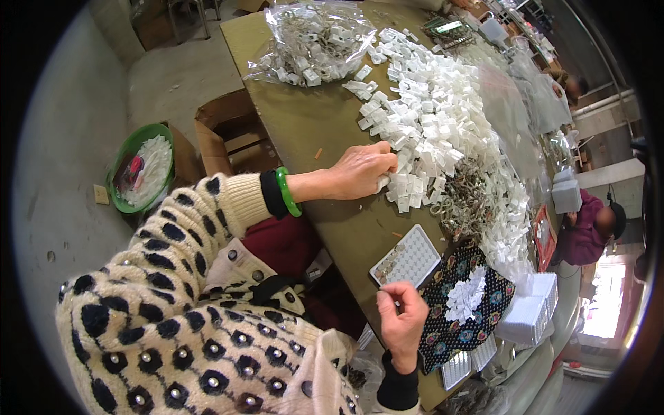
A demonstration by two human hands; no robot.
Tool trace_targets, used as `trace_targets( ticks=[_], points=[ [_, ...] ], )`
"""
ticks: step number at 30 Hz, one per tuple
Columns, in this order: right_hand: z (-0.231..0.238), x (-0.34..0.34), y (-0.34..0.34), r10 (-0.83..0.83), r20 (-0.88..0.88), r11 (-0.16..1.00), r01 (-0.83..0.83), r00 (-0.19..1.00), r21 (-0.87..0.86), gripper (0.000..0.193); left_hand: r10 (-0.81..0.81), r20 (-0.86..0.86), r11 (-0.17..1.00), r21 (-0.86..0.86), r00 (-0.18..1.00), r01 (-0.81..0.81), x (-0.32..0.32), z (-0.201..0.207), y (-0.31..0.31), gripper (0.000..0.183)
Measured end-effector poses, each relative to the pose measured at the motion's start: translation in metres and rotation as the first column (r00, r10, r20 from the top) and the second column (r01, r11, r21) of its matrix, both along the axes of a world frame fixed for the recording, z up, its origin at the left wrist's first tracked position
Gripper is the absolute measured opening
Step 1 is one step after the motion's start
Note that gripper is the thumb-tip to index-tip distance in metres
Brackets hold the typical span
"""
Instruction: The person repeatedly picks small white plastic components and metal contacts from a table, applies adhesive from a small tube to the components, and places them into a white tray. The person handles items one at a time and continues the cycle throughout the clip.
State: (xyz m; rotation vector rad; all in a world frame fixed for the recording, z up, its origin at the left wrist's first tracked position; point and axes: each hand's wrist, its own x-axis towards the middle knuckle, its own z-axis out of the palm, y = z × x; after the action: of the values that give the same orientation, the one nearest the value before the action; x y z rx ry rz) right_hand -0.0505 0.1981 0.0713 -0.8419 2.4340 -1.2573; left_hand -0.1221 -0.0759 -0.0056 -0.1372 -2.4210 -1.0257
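Note:
My left hand (pixel 361 170) is closed at the near edge of a heap of small white plastic pieces (pixel 443 114). Its fingertips touch the outermost pieces, and what they pinch is mostly hidden. Farther right, my right hand (pixel 402 321) is raised with its fingers curled and thumb pressed in; anything inside it is too small to make out. Just beyond that hand lies a white tray (pixel 417 252) with rows of small slots, and little parts sit along its near left end. Small metal parts (pixel 465 200) are piled between the tray and the white heap.
A dark patterned cloth (pixel 443 332) holds white bits (pixel 467 296). Stacked white trays (pixel 531 311) stand beyond it. A clear bag of parts (pixel 315 48) sits at the table's far end. On the left are a cardboard box (pixel 214 138) and a green basin (pixel 114 187). Another person (pixel 586 232) is at right.

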Motion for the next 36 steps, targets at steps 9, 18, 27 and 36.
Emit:
trace_targets(
  ticks=[9, 18, 27, 36],
  points=[
    [-0.018, -0.133, -0.005, -0.058, -0.706, 0.97, 0.208, 0.706, 0.128, 0.016, -0.042, -0.015, 0.915, 0.401, 0.999, 0.044, 0.043, 0.007, 0.016, 0.017],
    [-0.023, -0.178, 0.006, -0.156, -0.543, 0.979, 0.201, 0.825, 0.024, 0.013, -0.193, 0.198, 0.677, 0.736, 0.961, -0.016, 0.073, 0.02, 0.042, 0.02],
    [0.003, -0.134, -0.009, 0.126, 0.798, 0.624, 0.578, 0.59, -0.526, 0.012, -0.382, 0.167, 0.195, 0.976, 0.909, -0.098, 0.078, 0.025, 0.059, 0.027],
    [0.0, -0.031, -0.052, 0.156, 0.791, 0.511, 0.637, 0.592, -0.577, 0.007, -0.324, 0.005, 0.2, 0.978, 0.946, 0.063, 0.091, 0.041, 0.075, 0.033]
  ],
)
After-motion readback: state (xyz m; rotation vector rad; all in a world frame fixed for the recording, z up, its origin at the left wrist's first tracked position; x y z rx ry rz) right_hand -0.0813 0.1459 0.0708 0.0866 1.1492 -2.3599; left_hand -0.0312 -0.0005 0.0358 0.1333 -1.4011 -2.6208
